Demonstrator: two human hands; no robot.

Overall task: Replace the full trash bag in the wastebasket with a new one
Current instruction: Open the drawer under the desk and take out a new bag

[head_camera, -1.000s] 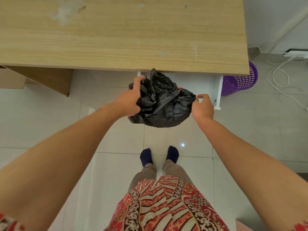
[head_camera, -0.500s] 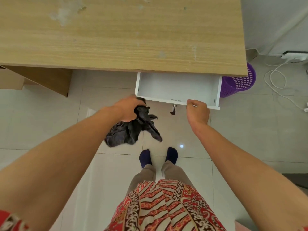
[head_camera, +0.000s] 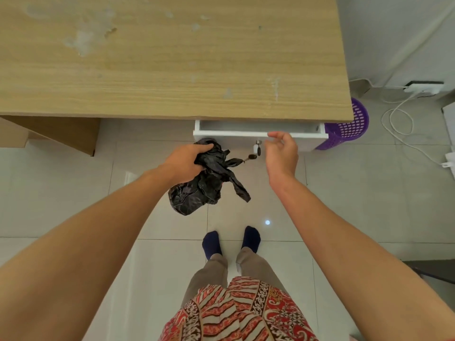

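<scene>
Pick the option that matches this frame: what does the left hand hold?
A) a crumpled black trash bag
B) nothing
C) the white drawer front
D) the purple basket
A: the left hand grips a crumpled black trash bag that hangs below it in front of the drawer, while the right hand touches the drawer's top edge.

left hand point(head_camera: 183, 163) grips black bag point(head_camera: 206, 183) | right hand point(head_camera: 282, 153) fingertips on white drawer point(head_camera: 307, 136) front
</scene>
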